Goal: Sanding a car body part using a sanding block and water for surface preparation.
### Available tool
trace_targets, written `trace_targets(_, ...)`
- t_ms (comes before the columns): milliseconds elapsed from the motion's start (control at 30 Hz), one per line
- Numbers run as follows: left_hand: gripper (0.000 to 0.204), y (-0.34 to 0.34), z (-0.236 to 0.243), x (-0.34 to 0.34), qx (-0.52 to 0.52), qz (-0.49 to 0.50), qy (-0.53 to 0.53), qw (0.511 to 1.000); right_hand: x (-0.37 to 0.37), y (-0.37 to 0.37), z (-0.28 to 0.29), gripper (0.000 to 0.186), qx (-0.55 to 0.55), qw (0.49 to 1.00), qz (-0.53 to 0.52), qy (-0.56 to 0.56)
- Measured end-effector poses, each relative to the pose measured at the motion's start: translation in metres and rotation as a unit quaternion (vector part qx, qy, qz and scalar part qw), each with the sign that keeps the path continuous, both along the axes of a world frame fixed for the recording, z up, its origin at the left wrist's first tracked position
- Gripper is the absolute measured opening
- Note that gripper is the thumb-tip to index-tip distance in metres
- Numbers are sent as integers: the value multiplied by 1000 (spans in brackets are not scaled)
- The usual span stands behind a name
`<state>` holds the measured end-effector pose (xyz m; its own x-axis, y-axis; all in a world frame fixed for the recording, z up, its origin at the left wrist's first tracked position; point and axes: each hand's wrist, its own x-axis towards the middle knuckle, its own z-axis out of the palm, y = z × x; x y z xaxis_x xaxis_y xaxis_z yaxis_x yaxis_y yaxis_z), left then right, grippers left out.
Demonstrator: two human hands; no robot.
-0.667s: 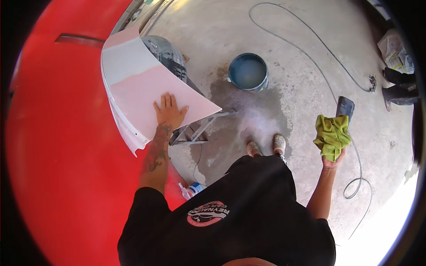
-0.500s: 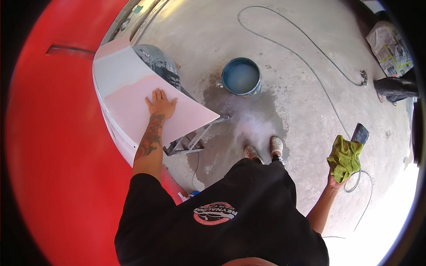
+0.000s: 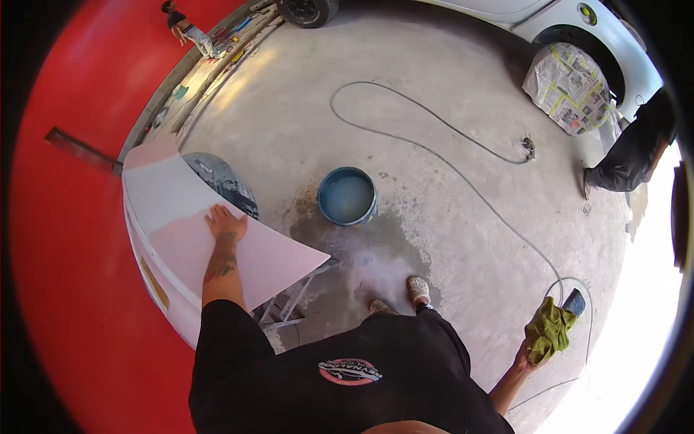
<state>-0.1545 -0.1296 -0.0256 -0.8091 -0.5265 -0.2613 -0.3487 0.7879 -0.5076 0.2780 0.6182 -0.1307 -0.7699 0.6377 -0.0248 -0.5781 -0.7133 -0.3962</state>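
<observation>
My left hand (image 3: 225, 223) lies flat, fingers stretched out, on a curved car body panel (image 3: 278, 254) coated in pink and white. The panel rests on a metal stand (image 3: 293, 300), its pointed corner toward the middle. Out at the right, my right hand (image 3: 526, 359) grips a crumpled green cloth (image 3: 549, 331). A dark, flat, block-like piece (image 3: 575, 302) sticks out past the cloth; its exact kind is unclear. The cloth hides most of the right fingers.
A blue bucket (image 3: 324, 210) of cloudy liquid stands on wet concrete beyond my feet. A thin hose (image 3: 473, 184) loops over the floor. Farther back are a white car (image 3: 499, 7), a paper-covered wheel (image 3: 569, 90) and two people, one right (image 3: 627, 158), one far left (image 3: 190, 30).
The view has tipped up, bringing the white car and the far-left person into sight. My left hand stays flat on the panel, and my right still holds the cloth.
</observation>
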Motion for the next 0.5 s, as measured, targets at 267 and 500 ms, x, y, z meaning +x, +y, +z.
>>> trace_targets(267, 91, 38, 1, 30, 14, -24, -6, 1000, -70, 14, -31, 49, -97, 992, 28, 82)
trace_targets(500, 92, 70, 6, 69, 17, -40, -10, 999, -134, -18, -25, 52, -120, 980, 117, 108)
